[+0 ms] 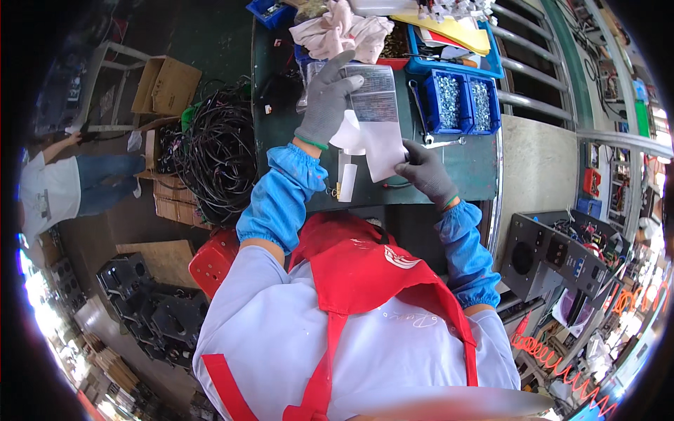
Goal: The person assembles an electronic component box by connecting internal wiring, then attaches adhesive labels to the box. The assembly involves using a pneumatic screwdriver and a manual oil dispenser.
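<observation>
Both my hands wear grey gloves with blue sleeve covers above them. A long sheet of printed silver-grey labels with a white lower part point(383, 144) lies over the near part of the green table. My right hand point(428, 170) pinches its lower right edge between thumb and fingers. My left hand point(326, 98) is at the sheet's upper left side, index finger and thumb stretched apart; whether it touches the sheet I cannot tell. A curled white paper piece point(349, 135) shows beside its wrist. Nearer me, a small white strip point(347, 184) lies by a yellowish clip-like piece point(337, 189).
Two blue bins point(447, 102) of small metal parts stand at right, with a wrench point(419, 105) beside them. Behind are a blue tray point(495, 59) of papers and a pinkish cloth point(342, 31). Black cables point(217, 147) heap left of the table point(281, 168); another person point(63, 189) stands farther left.
</observation>
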